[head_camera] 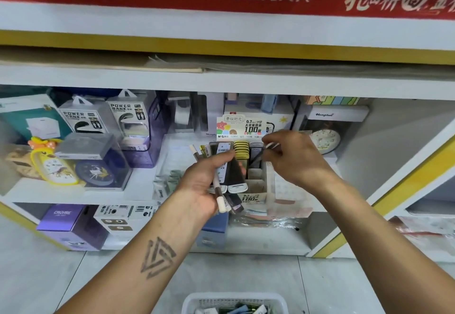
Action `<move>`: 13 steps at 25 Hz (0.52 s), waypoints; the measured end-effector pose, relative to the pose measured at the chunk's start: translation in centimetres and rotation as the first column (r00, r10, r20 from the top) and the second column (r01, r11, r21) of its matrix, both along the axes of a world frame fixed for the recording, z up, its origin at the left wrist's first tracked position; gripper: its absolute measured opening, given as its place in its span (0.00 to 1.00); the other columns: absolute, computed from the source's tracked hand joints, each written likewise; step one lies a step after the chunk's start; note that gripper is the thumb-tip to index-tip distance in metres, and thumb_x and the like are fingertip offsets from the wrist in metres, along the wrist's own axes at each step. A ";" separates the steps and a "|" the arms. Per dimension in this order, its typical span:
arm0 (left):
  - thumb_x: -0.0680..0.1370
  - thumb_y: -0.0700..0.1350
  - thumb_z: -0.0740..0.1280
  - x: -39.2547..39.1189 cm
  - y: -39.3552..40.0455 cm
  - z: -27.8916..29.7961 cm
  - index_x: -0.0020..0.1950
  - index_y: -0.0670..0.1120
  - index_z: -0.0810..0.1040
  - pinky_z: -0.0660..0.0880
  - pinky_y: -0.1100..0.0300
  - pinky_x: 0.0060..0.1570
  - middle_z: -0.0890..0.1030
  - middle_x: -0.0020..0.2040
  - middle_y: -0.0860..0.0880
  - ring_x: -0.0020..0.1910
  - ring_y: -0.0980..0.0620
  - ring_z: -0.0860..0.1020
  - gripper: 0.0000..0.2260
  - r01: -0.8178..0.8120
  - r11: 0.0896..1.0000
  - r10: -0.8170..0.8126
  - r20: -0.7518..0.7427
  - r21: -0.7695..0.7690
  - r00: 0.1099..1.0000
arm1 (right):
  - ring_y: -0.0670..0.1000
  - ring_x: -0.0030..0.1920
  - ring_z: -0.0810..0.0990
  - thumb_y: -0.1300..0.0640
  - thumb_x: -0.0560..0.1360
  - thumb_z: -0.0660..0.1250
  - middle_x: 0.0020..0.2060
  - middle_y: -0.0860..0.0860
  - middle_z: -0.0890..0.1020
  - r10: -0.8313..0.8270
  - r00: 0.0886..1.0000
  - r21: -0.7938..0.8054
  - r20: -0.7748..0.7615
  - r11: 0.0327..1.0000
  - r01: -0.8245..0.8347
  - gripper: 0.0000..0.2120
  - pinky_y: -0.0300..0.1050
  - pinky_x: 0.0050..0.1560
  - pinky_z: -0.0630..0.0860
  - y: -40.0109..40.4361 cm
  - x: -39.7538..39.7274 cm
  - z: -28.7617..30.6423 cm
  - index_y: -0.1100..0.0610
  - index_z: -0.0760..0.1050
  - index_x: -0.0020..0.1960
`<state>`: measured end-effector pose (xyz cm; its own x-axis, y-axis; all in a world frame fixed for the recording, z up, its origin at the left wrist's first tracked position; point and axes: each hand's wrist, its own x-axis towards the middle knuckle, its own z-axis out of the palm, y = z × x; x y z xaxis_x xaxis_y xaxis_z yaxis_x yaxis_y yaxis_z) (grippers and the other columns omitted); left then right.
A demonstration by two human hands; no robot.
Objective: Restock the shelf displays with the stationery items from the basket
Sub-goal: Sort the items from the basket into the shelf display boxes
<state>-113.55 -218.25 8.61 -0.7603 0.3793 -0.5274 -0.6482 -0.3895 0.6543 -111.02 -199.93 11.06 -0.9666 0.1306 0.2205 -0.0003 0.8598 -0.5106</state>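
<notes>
Restock, white card lead-refill display box (pixel 256 188)
My left hand (pixel 204 190) clutches slim dark refill cases (pixel 227 165); right hand (pixel 293 156) pinches one; overfull bundle may spill

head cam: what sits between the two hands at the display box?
In the head view, between the left hand with its bunch of lead cases and the right hand stand a yellow ribbed case and a grey case in the display box.

The white perforated plastic basket (pixel 235 301) looks matt. The 2 clear hard-plastic power bank cases (pixel 108 119) are glossy and reflective. The printed cardboard lead-refill display box (pixel 251 188) is smooth. The white painted shelf (pixel 221 84) has a smooth, matt finish.
</notes>
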 end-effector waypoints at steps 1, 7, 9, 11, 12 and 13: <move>0.70 0.41 0.75 0.0 -0.1 0.0 0.51 0.42 0.81 0.79 0.56 0.31 0.83 0.38 0.42 0.33 0.46 0.83 0.11 0.005 1.000 -0.005 0.002 0.009 1.000 | 0.56 0.51 0.83 0.59 0.79 0.65 0.51 0.55 0.85 0.023 0.999 0.048 -0.041 0.999 -0.021 0.11 0.51 0.53 0.80 0.0 -0.2 0.0 0.55 0.80 0.60; 0.72 0.40 0.74 -0.2 -0.6 0.0 0.51 0.41 0.82 0.81 0.55 0.34 0.83 0.36 0.43 0.32 0.47 0.82 0.08 0.013 1.000 -0.013 0.006 0.029 1.000 | 0.59 0.41 0.80 0.55 0.79 0.68 0.40 0.52 0.82 0.106 0.975 0.293 -0.193 0.955 -0.046 0.04 0.51 0.37 0.77 -0.5 -0.8 -0.5 0.54 0.77 0.51; 0.72 0.40 0.74 -0.1 -0.7 0.1 0.51 0.42 0.81 0.80 0.55 0.36 0.83 0.36 0.43 0.33 0.47 0.82 0.09 0.014 1.000 -0.014 0.009 0.028 1.000 | 0.56 0.45 0.80 0.56 0.78 0.69 0.44 0.51 0.81 0.141 0.964 0.286 -0.226 0.955 -0.073 0.04 0.50 0.38 0.77 -0.4 -1.1 -0.7 0.55 0.82 0.50; 0.72 0.40 0.74 0.1 -0.8 0.1 0.54 0.41 0.81 0.80 0.54 0.37 0.83 0.37 0.42 0.33 0.47 0.82 0.12 0.009 1.000 -0.010 0.009 0.022 1.000 | 0.56 0.48 0.79 0.58 0.78 0.69 0.46 0.52 0.81 0.162 0.967 0.337 -0.198 0.937 -0.088 0.05 0.53 0.40 0.78 -0.3 -1.4 -0.9 0.56 0.83 0.52; 0.71 0.40 0.75 0.1 -0.8 0.2 0.55 0.41 0.81 0.80 0.54 0.37 0.83 0.38 0.42 0.33 0.47 0.82 0.13 0.005 1.000 -0.005 0.009 0.018 1.000 | 0.56 0.49 0.79 0.61 0.78 0.69 0.47 0.52 0.82 0.156 0.971 0.376 -0.183 0.923 -0.077 0.06 0.53 0.40 0.79 -0.3 -1.4 -1.1 0.56 0.83 0.53; 0.71 0.40 0.75 0.2 -0.7 0.2 0.57 0.41 0.81 0.80 0.54 0.36 0.83 0.38 0.42 0.33 0.46 0.82 0.15 0.002 1.000 -0.003 0.010 0.017 1.000 | 0.56 0.50 0.78 0.64 0.77 0.69 0.48 0.52 0.83 0.137 0.975 0.402 -0.173 0.914 -0.057 0.09 0.53 0.40 0.79 -0.4 -1.4 -1.3 0.55 0.82 0.55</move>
<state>-113.35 -219.00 8.79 -0.7540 0.3900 -0.5285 -0.6557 -0.3986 0.6413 -112.40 -200.33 9.76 -0.9033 -0.0974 0.4177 -0.1583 0.9809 -0.1135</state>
